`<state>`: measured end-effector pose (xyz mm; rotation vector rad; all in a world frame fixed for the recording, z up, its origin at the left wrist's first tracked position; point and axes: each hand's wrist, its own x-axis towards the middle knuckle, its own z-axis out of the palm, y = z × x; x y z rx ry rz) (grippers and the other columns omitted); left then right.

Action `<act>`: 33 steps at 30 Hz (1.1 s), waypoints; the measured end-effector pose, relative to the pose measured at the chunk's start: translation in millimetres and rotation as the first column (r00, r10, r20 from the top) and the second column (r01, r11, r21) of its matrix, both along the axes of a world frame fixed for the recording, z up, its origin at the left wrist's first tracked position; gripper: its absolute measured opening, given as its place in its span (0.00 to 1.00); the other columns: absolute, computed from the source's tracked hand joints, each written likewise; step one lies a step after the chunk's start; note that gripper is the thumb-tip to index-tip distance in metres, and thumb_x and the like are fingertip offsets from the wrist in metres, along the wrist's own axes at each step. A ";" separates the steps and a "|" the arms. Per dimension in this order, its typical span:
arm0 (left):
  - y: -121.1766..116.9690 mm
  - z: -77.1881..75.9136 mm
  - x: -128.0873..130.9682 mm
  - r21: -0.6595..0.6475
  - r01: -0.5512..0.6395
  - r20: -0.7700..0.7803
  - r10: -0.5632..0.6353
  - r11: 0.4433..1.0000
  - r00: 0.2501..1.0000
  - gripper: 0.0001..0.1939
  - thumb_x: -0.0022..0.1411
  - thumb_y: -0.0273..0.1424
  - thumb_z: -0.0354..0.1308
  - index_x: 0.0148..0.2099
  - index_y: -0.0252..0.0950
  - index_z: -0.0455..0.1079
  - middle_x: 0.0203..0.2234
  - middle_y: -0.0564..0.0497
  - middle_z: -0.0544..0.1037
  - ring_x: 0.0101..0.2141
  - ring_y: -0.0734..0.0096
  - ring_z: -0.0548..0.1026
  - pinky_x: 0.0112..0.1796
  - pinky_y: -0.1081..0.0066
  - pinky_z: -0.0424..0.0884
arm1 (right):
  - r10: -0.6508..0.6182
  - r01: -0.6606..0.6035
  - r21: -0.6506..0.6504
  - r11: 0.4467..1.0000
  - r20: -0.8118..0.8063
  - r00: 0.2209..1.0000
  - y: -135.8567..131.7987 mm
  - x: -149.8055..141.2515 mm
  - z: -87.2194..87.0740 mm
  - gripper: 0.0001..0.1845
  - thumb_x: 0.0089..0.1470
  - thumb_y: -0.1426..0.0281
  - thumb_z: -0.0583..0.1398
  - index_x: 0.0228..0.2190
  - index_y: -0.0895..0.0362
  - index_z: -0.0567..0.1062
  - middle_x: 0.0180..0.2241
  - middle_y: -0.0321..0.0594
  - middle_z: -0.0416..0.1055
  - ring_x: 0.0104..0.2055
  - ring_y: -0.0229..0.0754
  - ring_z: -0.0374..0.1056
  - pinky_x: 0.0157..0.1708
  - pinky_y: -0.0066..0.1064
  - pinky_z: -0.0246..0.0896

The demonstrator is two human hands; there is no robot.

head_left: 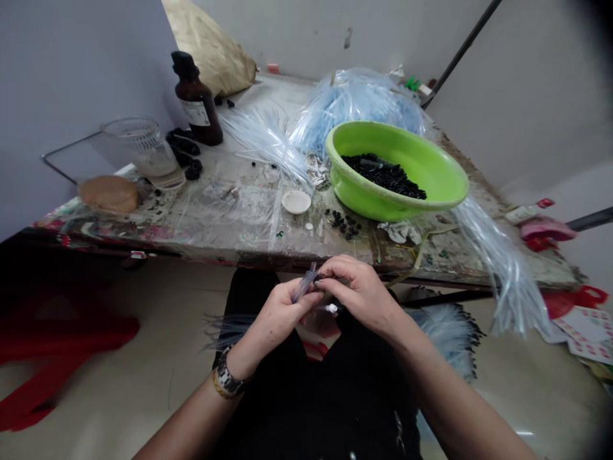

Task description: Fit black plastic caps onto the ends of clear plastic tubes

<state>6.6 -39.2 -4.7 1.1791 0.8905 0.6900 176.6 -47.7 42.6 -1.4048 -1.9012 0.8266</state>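
My left hand, with a watch on its wrist, is closed around a bundle of clear plastic tubes. Their upper ends stick out above the thumb, and the long tails trail out to the left over my lap. My right hand meets it just below the table's front edge. Its thumb and fingers are pinched together by the tube ends; what lies between them is hidden. Below the right fingers a small white tip shows. Nearest on the table are small black pieces and a shallow white dish.
A green basin holds many black pieces. Behind it lies a heap of clear tubes; another bundle hangs over the right edge. At left stand a brown bottle, a glass jar and a tan round block.
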 end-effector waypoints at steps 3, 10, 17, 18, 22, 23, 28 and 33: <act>1.0 2.1 -1.4 -0.003 0.027 -0.004 -0.027 1.000 1.000 0.07 0.57 0.33 0.60 0.32 0.34 0.70 0.16 0.59 0.66 0.19 0.78 0.63 0.22 0.76 0.59 | -0.061 0.061 -0.028 0.998 -0.007 0.998 -1.5 0.0 -2.7 0.09 0.55 0.75 0.58 0.24 0.56 0.72 0.28 0.36 0.71 0.34 0.39 0.66 0.36 0.30 0.58; 2.3 4.2 -5.0 -0.021 0.016 0.015 -0.016 1.000 1.000 0.07 0.57 0.33 0.60 0.34 0.34 0.69 0.18 0.57 0.69 0.19 0.75 0.67 0.24 0.75 0.64 | -0.146 0.138 -0.128 0.982 -0.059 0.988 -4.0 3.2 -8.8 0.09 0.54 0.73 0.59 0.23 0.56 0.70 0.24 0.33 0.69 0.29 0.37 0.64 0.31 0.28 0.56; 1.4 -6.7 -4.8 0.014 -0.062 0.028 0.062 0.998 0.998 0.08 0.61 0.34 0.58 0.34 0.34 0.68 0.21 0.56 0.71 0.20 0.77 0.67 0.25 0.76 0.65 | -0.139 0.115 -0.187 0.976 -0.121 0.983 -4.0 1.8 -8.6 0.07 0.56 0.70 0.57 0.26 0.56 0.73 0.26 0.34 0.71 0.31 0.38 0.66 0.32 0.28 0.58; 0.9 -8.7 -4.0 0.018 -0.090 0.029 0.089 0.996 0.996 0.08 0.61 0.34 0.58 0.35 0.34 0.67 0.21 0.55 0.72 0.20 0.77 0.67 0.25 0.75 0.65 | -0.140 0.117 -0.175 0.978 -0.125 0.982 -2.2 4.0 -8.8 0.07 0.56 0.70 0.57 0.28 0.56 0.74 0.27 0.34 0.72 0.32 0.39 0.67 0.34 0.29 0.59; 0.0 -13.4 -1.5 0.025 -0.160 0.073 0.158 0.987 0.985 0.08 0.63 0.34 0.57 0.38 0.35 0.64 0.22 0.54 0.75 0.19 0.77 0.68 0.25 0.74 0.65 | -0.303 0.304 0.055 0.951 -0.034 0.952 14.1 25.0 -14.8 0.06 0.56 0.70 0.58 0.33 0.56 0.75 0.33 0.39 0.75 0.36 0.42 0.69 0.39 0.31 0.61; 0.1 -13.6 -1.1 0.028 -0.173 0.083 0.170 0.985 0.982 0.08 0.63 0.34 0.57 0.38 0.35 0.64 0.22 0.54 0.75 0.19 0.77 0.68 0.24 0.74 0.65 | -0.355 0.348 0.142 0.927 0.030 0.934 20.0 32.2 -17.7 0.05 0.55 0.71 0.58 0.32 0.56 0.75 0.34 0.40 0.75 0.37 0.43 0.69 0.40 0.33 0.61; 1.7 -11.2 -0.5 0.023 -0.209 0.079 0.207 0.978 0.975 0.09 0.61 0.35 0.57 0.36 0.35 0.63 0.21 0.54 0.76 0.17 0.77 0.67 0.23 0.74 0.64 | -0.451 0.336 0.365 0.868 0.300 0.840 47.2 60.2 -34.5 0.06 0.55 0.73 0.57 0.31 0.57 0.75 0.33 0.45 0.74 0.38 0.47 0.68 0.40 0.36 0.60; 2.2 -8.2 -0.6 0.024 -0.215 0.064 0.213 0.976 0.975 0.09 0.60 0.34 0.58 0.35 0.36 0.63 0.22 0.54 0.76 0.17 0.77 0.67 0.24 0.74 0.64 | -0.442 0.271 0.394 0.878 0.453 0.774 59.8 62.4 -45.4 0.09 0.57 0.71 0.56 0.35 0.57 0.77 0.35 0.46 0.74 0.38 0.48 0.68 0.41 0.36 0.60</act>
